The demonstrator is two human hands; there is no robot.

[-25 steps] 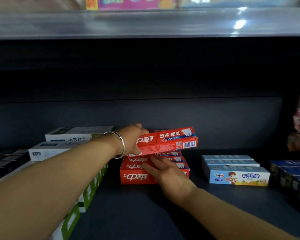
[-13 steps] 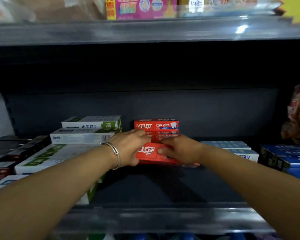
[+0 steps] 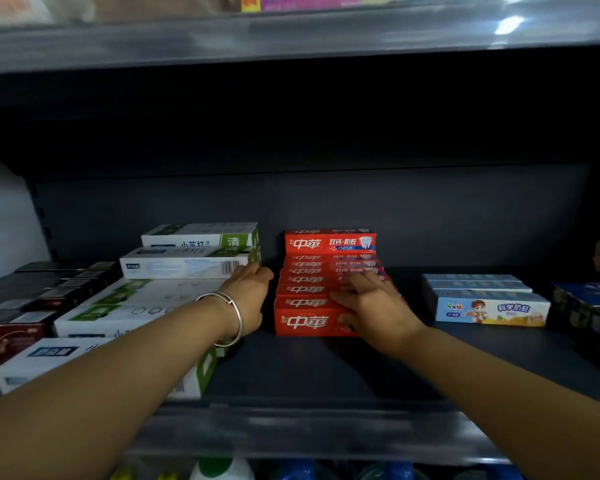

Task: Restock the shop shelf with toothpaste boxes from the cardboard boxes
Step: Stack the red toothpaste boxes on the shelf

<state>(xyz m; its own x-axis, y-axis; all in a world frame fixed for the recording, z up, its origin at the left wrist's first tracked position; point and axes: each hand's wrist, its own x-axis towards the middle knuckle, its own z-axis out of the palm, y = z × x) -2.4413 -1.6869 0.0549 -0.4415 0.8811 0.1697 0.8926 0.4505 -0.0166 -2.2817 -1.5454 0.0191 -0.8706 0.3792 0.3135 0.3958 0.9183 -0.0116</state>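
Dark shop shelf [image 3: 291, 372] with boxed goods in groups, listed left to right relative to the two hands.

Far left of the left hand: dark boxes [image 3: 45, 289] lying in rows; number unclear in the dim light.

Just left of the left hand: white-and-green toothpaste boxes [image 3: 187, 261], five visible, lying flat and stepped back toward the rear panel, the rear two stacked higher.

Left hand [image 3: 248, 299], a silver bangle [image 3: 231, 318] at its wrist: forearm stretched forward over the white-and-green boxes, the hand standing in the gap between them and the red stack, fingers extended along the stack's left side and gripping nothing. Whether the fingertips touch the red boxes cannot be told.

Between the hands: red toothpaste boxes [image 3: 305, 320], about seven visible, packed in a row from front to back, the rearmost standing highest with its face showing.

Right hand [image 3: 374, 306]: palm down, fingers straight and spread, resting on the tops of the front red boxes toward their right end; nothing is held.

Right of the right hand, apart from the red stack: pale blue children's toothpaste boxes [image 3: 489, 304], three visible. Farther right: dark blue boxes [image 3: 586, 310], cut off by the frame edge.
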